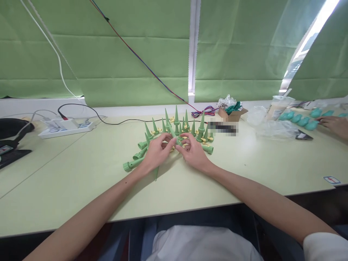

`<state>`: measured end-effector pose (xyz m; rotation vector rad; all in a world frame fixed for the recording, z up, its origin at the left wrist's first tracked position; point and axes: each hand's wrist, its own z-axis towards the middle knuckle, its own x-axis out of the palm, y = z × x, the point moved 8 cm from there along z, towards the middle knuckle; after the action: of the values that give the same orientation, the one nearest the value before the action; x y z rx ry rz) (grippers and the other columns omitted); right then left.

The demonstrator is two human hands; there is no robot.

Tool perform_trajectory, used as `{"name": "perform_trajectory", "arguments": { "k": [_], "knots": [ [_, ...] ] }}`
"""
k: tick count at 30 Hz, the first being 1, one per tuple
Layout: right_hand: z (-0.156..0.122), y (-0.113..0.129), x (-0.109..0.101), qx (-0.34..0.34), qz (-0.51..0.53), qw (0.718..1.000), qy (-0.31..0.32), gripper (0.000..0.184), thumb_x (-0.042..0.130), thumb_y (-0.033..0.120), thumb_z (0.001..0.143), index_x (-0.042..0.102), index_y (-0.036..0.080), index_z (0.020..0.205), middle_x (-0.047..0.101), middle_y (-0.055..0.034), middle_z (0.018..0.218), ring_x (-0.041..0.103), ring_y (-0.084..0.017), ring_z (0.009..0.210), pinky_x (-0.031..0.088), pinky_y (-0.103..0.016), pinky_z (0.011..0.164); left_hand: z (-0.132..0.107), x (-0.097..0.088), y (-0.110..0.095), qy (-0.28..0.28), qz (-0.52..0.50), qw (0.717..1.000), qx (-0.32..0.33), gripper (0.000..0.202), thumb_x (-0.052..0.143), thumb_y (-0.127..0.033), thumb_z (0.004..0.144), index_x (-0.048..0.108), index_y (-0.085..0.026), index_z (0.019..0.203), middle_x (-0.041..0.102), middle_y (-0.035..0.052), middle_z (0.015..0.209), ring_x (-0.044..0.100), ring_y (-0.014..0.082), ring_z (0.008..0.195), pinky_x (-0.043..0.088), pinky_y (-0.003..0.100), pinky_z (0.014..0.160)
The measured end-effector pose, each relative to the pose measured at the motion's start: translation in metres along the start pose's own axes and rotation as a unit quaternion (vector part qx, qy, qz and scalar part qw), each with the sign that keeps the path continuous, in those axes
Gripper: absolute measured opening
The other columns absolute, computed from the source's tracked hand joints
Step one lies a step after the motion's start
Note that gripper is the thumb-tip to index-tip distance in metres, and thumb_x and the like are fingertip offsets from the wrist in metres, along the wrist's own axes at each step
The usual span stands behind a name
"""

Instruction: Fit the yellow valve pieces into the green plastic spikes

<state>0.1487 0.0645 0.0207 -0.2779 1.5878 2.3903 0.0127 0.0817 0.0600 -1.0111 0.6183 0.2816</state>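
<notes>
My left hand (158, 152) and my right hand (194, 153) meet above the table, both with fingers closed around one green plastic watering spike (172, 130). Its pointed end tilts up and away from me; fingers hide part of its lower end. Behind the hands stand several more green spikes (201, 125), points up, some with small yellow valves (206, 138) at their bases. To the left of my left hand, several green spikes lie on their sides, among them one with a ribbed cap (127, 166). Another green tube end (208, 149) lies just right of my right hand.
A white power strip (66, 128) with cables sits at the left. Behind the spikes are coiled wires (206, 111) and a cardboard box (231, 114). A plastic cup (277, 108), a phone (303, 135) and teal bulb-shaped pieces (296, 118) lie right, near another person's hand (335, 125).
</notes>
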Motion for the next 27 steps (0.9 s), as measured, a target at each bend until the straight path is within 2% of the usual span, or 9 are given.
{"name": "perform_trajectory", "arguments": {
  "k": [4,7,11,14,16,19,23,27],
  "knots": [
    [0.001,0.005,0.002,-0.022,-0.061,0.997,0.032,0.041,0.066,0.034,0.084,0.05,0.022,0.12,0.07,-0.0041,0.104,0.056,-0.01,0.056,0.046,-0.03,0.068,0.001,0.006,0.003,0.021,0.056,0.998,0.014,0.034,0.052,-0.05,0.09,0.05,-0.02,0.073,0.061,-0.0004,0.069,0.046,0.0118,0.052,0.038,0.027,0.052],
    [0.003,0.008,0.004,-0.038,-0.084,0.994,0.059,0.038,0.067,0.034,0.084,0.055,0.021,0.117,0.072,-0.0063,0.11,0.056,-0.009,0.055,0.046,-0.03,0.07,0.002,0.004,0.005,0.015,0.076,0.997,0.017,0.033,0.051,-0.047,0.09,0.048,-0.021,0.07,0.059,-0.0005,0.066,0.047,0.0134,0.054,0.037,0.028,0.053],
    [0.007,0.012,-0.002,-0.062,-0.092,0.992,0.053,0.026,0.051,0.032,0.096,0.059,0.02,0.117,0.071,-0.0074,0.113,0.058,-0.01,0.055,0.047,-0.03,0.07,0.004,-0.001,0.005,0.002,0.12,0.992,0.034,0.031,0.051,-0.042,0.09,0.045,-0.021,0.067,0.058,-0.0005,0.063,0.05,0.015,0.056,0.038,0.029,0.056],
    [0.011,0.009,-0.006,-0.088,-0.135,0.986,0.037,0.024,0.046,0.025,0.097,0.061,0.018,0.114,0.071,-0.0072,0.112,0.062,-0.013,0.066,0.048,-0.031,0.078,0.005,0.007,0.007,0.052,0.149,0.986,0.048,0.031,0.05,-0.038,0.09,0.044,-0.021,0.065,0.056,-0.0006,0.06,0.049,0.0158,0.056,0.037,0.03,0.056],
    [0.011,0.006,-0.003,-0.118,-0.171,0.977,0.054,0.023,0.05,0.018,0.094,0.062,0.017,0.113,0.07,-0.0088,0.115,0.066,-0.017,0.083,0.047,-0.033,0.085,0.004,0.014,0.01,0.099,0.156,0.981,0.051,0.03,0.049,-0.037,0.09,0.046,-0.021,0.065,0.055,-0.0007,0.059,0.049,0.0163,0.057,0.036,0.03,0.056],
    [0.011,-0.002,0.004,-0.137,-0.215,0.963,0.09,0.025,0.054,0.013,0.089,0.062,0.016,0.113,0.069,-0.0108,0.117,0.062,-0.023,0.108,0.045,-0.037,0.093,0.002,0.021,0.013,0.145,0.16,0.975,0.053,0.025,0.049,-0.036,0.09,0.054,-0.021,0.071,0.057,-0.0002,0.063,0.051,0.0171,0.059,0.036,0.03,0.057],
    [0.009,-0.009,0.01,-0.122,-0.249,0.951,0.135,0.034,0.057,0.013,0.088,0.058,0.015,0.121,0.067,-0.0126,0.117,0.061,-0.024,0.11,0.045,-0.038,0.095,0.003,0.021,0.017,0.153,0.175,0.972,0.046,0.026,0.05,-0.038,0.09,0.057,-0.02,0.073,0.061,0.0017,0.067,0.053,0.0183,0.061,0.036,0.03,0.057],
    [0.009,-0.013,0.011,-0.104,-0.268,0.946,0.15,0.031,0.056,0.013,0.089,0.058,0.013,0.119,0.065,-0.013,0.111,0.06,-0.023,0.105,0.045,-0.037,0.093,0.004,0.019,0.017,0.145,0.19,0.97,0.049,0.026,0.051,-0.037,0.09,0.054,-0.02,0.07,0.061,0.0031,0.07,0.055,0.0191,0.065,0.037,0.031,0.059]
  ]
}}
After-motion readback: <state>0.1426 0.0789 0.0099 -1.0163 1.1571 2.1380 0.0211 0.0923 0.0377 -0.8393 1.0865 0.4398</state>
